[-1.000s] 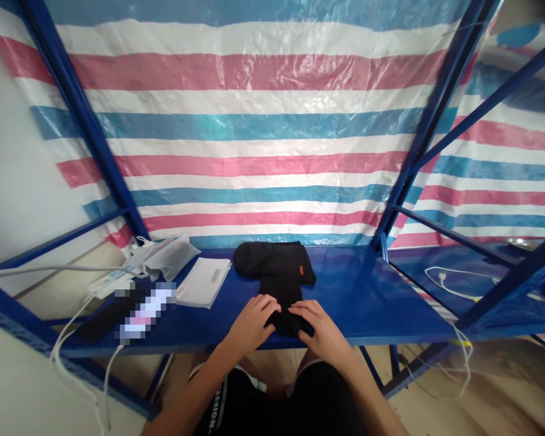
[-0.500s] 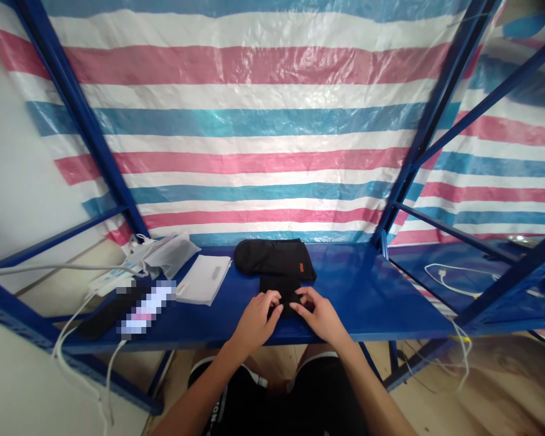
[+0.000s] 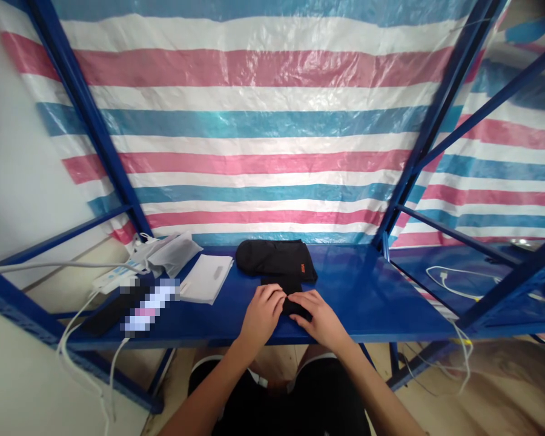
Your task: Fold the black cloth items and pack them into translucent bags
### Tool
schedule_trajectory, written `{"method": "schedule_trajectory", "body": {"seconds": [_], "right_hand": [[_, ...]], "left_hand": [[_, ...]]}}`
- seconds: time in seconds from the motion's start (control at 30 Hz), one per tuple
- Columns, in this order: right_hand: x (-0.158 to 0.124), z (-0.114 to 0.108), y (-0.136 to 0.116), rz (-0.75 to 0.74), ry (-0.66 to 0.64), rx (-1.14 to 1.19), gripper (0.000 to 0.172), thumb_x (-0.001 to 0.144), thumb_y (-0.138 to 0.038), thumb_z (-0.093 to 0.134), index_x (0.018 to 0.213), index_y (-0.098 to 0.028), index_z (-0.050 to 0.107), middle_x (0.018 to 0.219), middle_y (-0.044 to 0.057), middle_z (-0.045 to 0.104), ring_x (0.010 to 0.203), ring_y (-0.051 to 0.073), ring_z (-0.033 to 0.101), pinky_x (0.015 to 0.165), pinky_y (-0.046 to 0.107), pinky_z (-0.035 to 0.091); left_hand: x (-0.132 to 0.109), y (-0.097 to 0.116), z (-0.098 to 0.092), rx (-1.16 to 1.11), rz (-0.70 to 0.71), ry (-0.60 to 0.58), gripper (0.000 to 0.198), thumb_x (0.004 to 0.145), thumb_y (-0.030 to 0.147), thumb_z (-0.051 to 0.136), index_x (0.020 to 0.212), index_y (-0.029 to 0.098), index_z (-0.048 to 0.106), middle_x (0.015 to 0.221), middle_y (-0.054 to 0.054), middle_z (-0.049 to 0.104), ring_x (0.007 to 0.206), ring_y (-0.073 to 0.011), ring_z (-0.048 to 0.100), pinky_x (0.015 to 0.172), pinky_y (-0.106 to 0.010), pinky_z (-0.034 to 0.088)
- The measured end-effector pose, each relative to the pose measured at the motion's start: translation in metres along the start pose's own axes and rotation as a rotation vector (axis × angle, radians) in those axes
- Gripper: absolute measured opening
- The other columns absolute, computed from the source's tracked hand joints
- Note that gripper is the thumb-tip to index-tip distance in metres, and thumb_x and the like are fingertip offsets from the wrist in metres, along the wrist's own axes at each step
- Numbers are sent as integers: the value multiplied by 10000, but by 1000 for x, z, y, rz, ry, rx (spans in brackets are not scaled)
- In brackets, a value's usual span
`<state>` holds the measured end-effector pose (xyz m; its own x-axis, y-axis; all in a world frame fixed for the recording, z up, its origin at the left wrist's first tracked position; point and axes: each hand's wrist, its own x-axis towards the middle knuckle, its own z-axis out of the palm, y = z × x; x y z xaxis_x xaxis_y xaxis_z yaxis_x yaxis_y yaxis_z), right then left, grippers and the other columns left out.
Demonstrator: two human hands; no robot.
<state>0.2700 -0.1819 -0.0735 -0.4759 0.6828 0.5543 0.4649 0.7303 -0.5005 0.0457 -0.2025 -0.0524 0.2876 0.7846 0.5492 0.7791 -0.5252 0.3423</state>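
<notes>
A black sock with a rounded end to the left and small orange lettering at its right lies flat near the back of the blue desktop. In front of it, a second black cloth piece, which looks like a matching sock, is partly folded or bunched under my hands. My left hand has its fingers curled together over the left side of this nearer sock. From the right, my right hand grips it between thumb and fingers. My fingertips almost meet, and they hide part of the fabric.
A white paper stack lies left of the socks. Further left are a white power strip, a translucent bag, a dark object and a blurred-out lit phone with cables. Blue metal posts frame the desk.
My left hand has turned over, its fingers now lying across the nearer sock toward my right hand. The right fingers have moved inward. The farther sock stays in place; the view shifts slightly.
</notes>
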Motion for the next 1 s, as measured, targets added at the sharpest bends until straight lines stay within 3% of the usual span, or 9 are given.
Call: {"method": "schedule_trajectory", "body": {"seconds": [0.13, 0.23, 0.47, 0.63, 0.83, 1.0], "right_hand": [[1, -2, 12, 44, -36, 98, 444, 982, -194, 718, 1411, -309, 689, 1351, 70, 755, 1249, 272, 643, 1101, 465, 553], [5, -1, 16, 138, -33, 164, 391, 989, -252, 732, 1374, -317, 712, 1286, 67, 770, 1220, 272, 661, 1102, 459, 542], [9, -5, 12, 261, -40, 385, 219, 1032, -391, 670, 1209, -272, 720, 1198, 48, 770, 1146, 254, 703, 1045, 400, 530], [-5, -15, -6, 307, -98, 481, 248, 1042, -459, 650, 1168, -250, 694, 1145, 42, 766, 1102, 244, 710, 1001, 349, 525], [2, -3, -9, 316, -74, 338, 281, 1106, -446, 496, 1125, -256, 702, 1089, 41, 749, 1054, 240, 709, 987, 354, 516], [24, 16, 1, 392, -56, -53, 307, 1114, -359, 453, 1045, -228, 723, 1076, 91, 691, 1037, 242, 710, 930, 332, 521]], "left_hand": [[-18, 8, 4, 168, 115, -13, 426, 1017, 127, 525, 1409, 248, 636, 1353, -83, 716, 1339, -338, 570, 1151, -561, 434], [-21, 6, 4, 168, 112, -19, 466, 1041, 199, 560, 1507, 211, 550, 1391, -109, 705, 1309, -315, 606, 1202, -563, 404], [-15, 6, -5, 89, 31, -123, 250, 1078, 258, 547, 1310, 200, 622, 1288, -123, 726, 1172, -316, 670, 1003, -500, 532], [-31, 24, -17, -51, -90, -182, 279, 1104, 302, 494, 1349, 243, 614, 1310, -105, 717, 1184, -295, 675, 1021, -462, 541], [-8, 22, -27, -178, -211, -327, 350, 1094, 315, 487, 1401, 305, 655, 1316, -69, 698, 1178, -259, 693, 1064, -407, 549], [9, 19, -13, 80, -217, -205, 342, 1094, 266, 433, 1212, 286, 754, 1448, -107, 585, 1280, -306, 604, 1089, -482, 517]]}}
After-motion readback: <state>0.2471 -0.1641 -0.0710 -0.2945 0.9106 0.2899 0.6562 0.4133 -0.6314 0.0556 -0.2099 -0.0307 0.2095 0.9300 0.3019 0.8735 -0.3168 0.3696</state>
